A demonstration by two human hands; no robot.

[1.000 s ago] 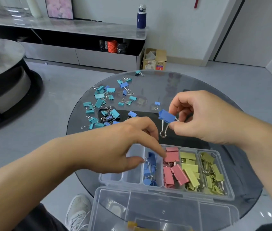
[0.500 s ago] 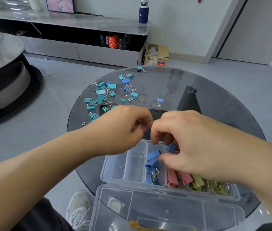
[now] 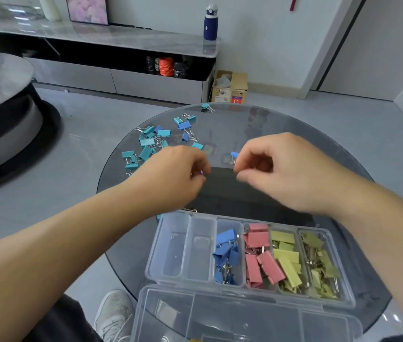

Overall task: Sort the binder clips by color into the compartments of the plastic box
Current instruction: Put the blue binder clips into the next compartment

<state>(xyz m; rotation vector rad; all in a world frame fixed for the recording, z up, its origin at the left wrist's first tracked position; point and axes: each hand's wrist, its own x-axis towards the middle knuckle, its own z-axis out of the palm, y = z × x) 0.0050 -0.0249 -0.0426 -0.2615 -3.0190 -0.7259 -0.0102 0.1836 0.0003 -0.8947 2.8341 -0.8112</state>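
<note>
Clear plastic makes up the compartment box (image 3: 175,248), which sits on the near side of a round smoked-glass table (image 3: 294,124) with its lid (image 3: 220,317) folded open toward the person. Counting from the left, its third compartment holds blue binder clips (image 3: 226,253), the fourth pink binder clips (image 3: 259,255), the fifth pale yellow binder clips (image 3: 286,260) and the sixth yellow-green binder clips (image 3: 318,267). Beyond the box both hands hover over the glass, near each other but apart. The left hand (image 3: 178,176) has its fingers curled in, and a sliver of blue clip (image 3: 201,172) shows pinched at its fingertips, the rest hidden by the hand. The right hand (image 3: 282,174) is curled too, with thumb and forefinger bent toward each other. Its forefinger tip is just beside a small blue binder clip (image 3: 234,155) on the glass, and the blur leaves it unclear whether the hand grasps that clip or holds nothing. Left of and beyond the left hand lies a loose scatter of teal and blue clips (image 3: 151,144), with a lone teal clip (image 3: 206,107) at the table's far edge. Behind stand a low cabinet (image 3: 121,77), a dark blue bottle (image 3: 210,23) on its top and a cardboard carton (image 3: 230,87) on the floor. A pale sneaker (image 3: 114,314) shows under the table's near edge.
</note>
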